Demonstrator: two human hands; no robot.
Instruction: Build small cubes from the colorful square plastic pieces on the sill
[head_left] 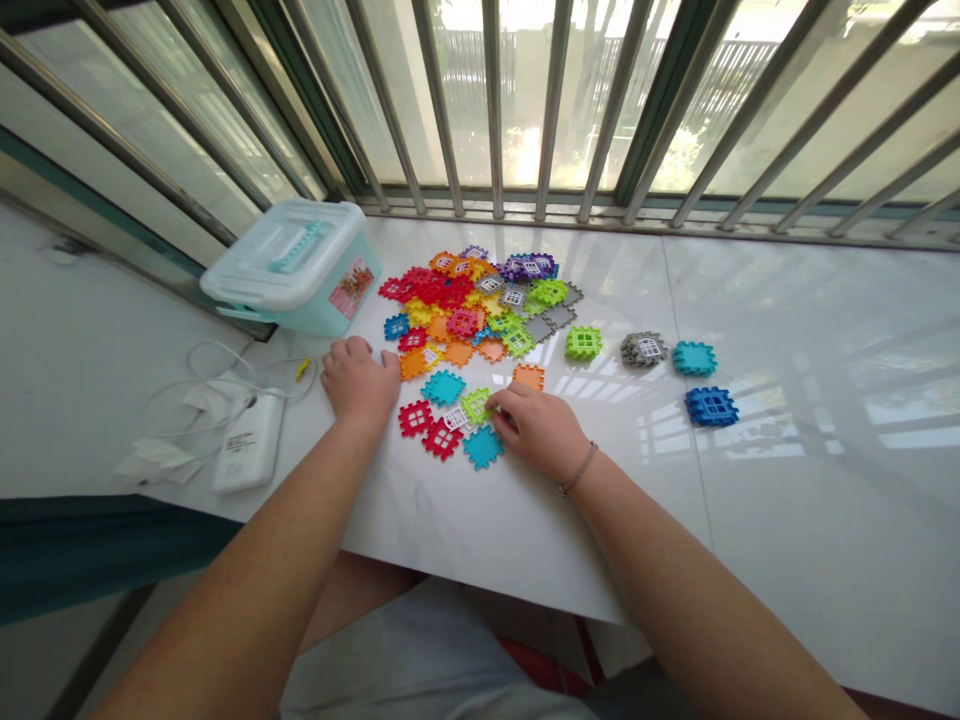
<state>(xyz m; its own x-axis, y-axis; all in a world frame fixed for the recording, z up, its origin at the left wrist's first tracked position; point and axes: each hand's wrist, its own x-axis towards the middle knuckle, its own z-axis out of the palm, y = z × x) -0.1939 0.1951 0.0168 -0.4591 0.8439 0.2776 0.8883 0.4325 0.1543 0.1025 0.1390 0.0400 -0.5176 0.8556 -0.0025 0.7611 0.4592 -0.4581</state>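
My right hand (538, 428) has its fingertips together at the right edge of a lime green window tile (476, 405), in a small loose group in front of me. Around that tile lie turquoise tiles (482, 447), red window tiles (442, 438) and a white lattice piece (455, 418). An orange tile (529, 376) is partly hidden behind my right hand. To the left, my left hand (358, 380) rests on the white surface, fingers loosely bent and thumb apart, holding nothing. Its thumb is close to another orange tile (412, 364) at the edge of the big mixed pile (450, 290).
Sorted stacks stand at the right: green (583, 342), grey (643, 349), turquoise (694, 357) and blue (711, 406). A lidded aqua box (292, 265) is at the back left. Nearer lies a white power adapter (250, 440) with loose cables. Metal bars (491, 110) line the window behind.
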